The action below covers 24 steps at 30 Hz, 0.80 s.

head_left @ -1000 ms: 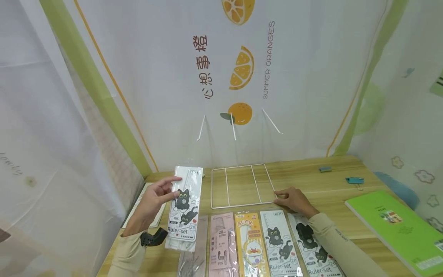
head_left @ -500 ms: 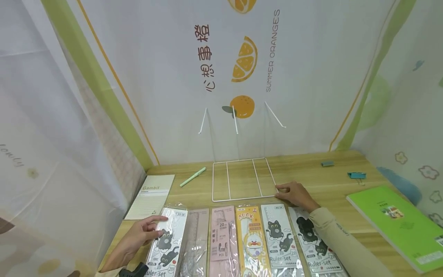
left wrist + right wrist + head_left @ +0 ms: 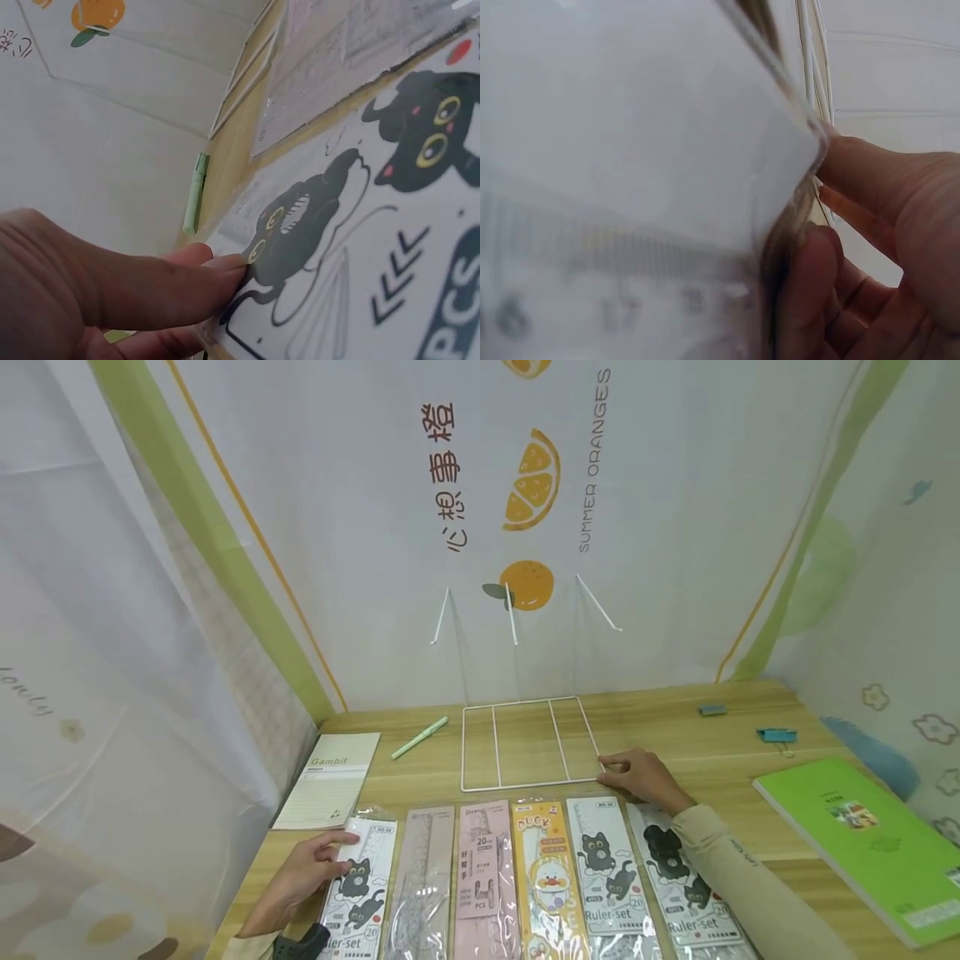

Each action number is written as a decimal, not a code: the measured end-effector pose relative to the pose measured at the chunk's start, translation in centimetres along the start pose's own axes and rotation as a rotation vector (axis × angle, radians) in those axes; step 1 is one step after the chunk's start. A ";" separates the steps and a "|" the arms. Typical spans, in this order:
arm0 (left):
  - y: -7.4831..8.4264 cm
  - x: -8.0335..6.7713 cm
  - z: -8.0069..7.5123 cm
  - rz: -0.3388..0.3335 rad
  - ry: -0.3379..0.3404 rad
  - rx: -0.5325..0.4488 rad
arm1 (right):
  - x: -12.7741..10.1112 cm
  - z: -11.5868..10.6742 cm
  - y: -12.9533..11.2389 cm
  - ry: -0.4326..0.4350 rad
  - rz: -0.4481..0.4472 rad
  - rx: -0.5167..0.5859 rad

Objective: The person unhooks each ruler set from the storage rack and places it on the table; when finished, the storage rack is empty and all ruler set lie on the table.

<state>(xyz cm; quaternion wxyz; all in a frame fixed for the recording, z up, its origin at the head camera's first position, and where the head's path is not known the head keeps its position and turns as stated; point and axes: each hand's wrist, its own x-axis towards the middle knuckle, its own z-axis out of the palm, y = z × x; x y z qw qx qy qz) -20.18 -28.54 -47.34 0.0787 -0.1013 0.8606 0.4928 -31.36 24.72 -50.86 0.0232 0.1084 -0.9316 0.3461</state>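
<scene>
Our left fingers (image 3: 187,281) lie pretty much straight and close together, tips pressed flat on the cat ruler-set pack (image 3: 358,893) at the left end of the row, so the left hand (image 3: 300,877) is just holding it down on the bench (image 3: 675,735). That pack lies flat at the bench's near left edge, right beside a clear ruler pack (image 3: 422,885), then a pink pack (image 3: 480,877), a yellow duck pack (image 3: 546,885) and two more cat packs under our right sleeve. Over there the right hand (image 3: 645,777) rests loosely curled, fingers touching the near right corner of the white wire rack (image 3: 525,743); the wrist view is too blurry to say if they actually pinch the wire. Further out there's a notepad (image 3: 330,781), a green pen (image 3: 420,737), a green notebook (image 3: 870,843) and a teal binder clip (image 3: 776,735).
</scene>
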 end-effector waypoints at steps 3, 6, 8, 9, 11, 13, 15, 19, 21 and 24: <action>-0.1 0.1 0.3 0.043 0.003 0.068 | -0.3 -0.1 0.0 0.001 -0.003 0.006; -0.2 0.1 0.5 0.093 -0.004 0.128 | -0.5 -0.2 0.1 -0.003 -0.011 0.008; -0.2 0.0 0.7 0.120 -0.010 0.158 | -0.6 -0.3 0.1 -0.001 -0.010 0.007; -0.2 0.0 0.7 0.127 -0.012 0.168 | -0.7 -0.3 0.1 0.001 -0.007 0.005; -0.2 -0.1 0.8 0.134 -0.019 0.187 | -0.8 -0.3 0.1 0.004 0.000 0.005; -0.2 0.0 0.9 0.148 -0.031 0.207 | -0.9 -0.3 0.1 0.006 0.009 0.006; -0.2 0.0 0.8 0.160 -0.041 0.230 | -0.9 -0.3 0.1 0.005 0.017 0.005; -0.3 0.0 0.8 0.186 -0.058 0.260 | -0.9 -0.2 0.1 0.001 0.027 0.009; -0.2 0.0 0.7 0.179 -0.060 0.261 | -0.9 -0.2 0.1 -0.003 0.035 0.020; 0.6 0.1 0.6 0.167 -0.049 0.265 | -0.8 -0.2 0.0 -0.007 0.041 0.036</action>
